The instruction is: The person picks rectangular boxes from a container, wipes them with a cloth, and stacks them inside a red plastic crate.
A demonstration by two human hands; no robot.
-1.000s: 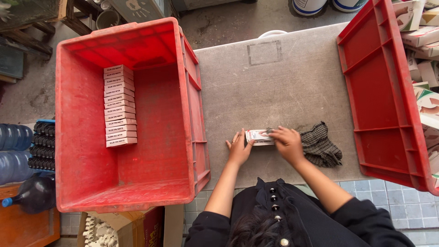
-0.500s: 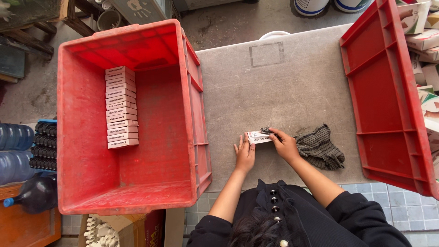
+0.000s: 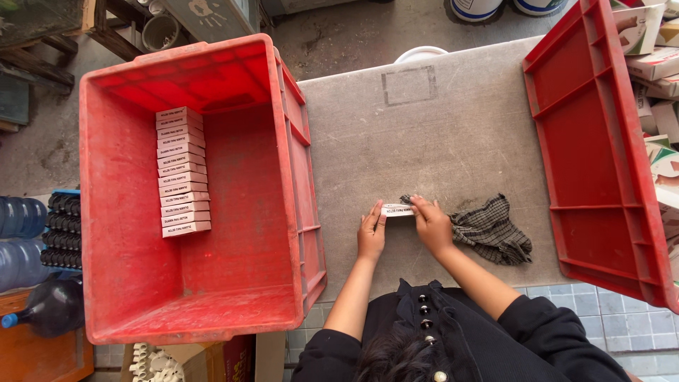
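I see a small white carton (image 3: 397, 210), long and narrow, held just above the grey table (image 3: 438, 134) near its front edge, lying level between the two hands. The left hand (image 3: 371, 233) meets its left end, fingers pressed together and pointing up along that end with the thumb tucked near the carton's lower corner. The right hand (image 3: 430, 223) pinches the right end, thumb and forefinger closed on it and the other fingers curled behind (a scrap of dark cloth seems to be caught under those fingertips too, though from this height I cannot be sure). Just to the right of that hand, touching it or nearly so, a crumpled checked cloth (image 3: 494, 226) lies on the table. To the left of the table stands a deep red crate (image 3: 233, 283), and along its floor, near the left wall, runs a neat row of cartons (image 3: 181, 172) of the same kind, packed side by side on edge. On the right a second red crate (image 3: 587, 141) leans at an angle over the table's edge, with a heap of larger coloured boxes (image 3: 658, 64) beyond it. At far left, on the ground, I can make out blue water bottles (image 3: 21, 237).
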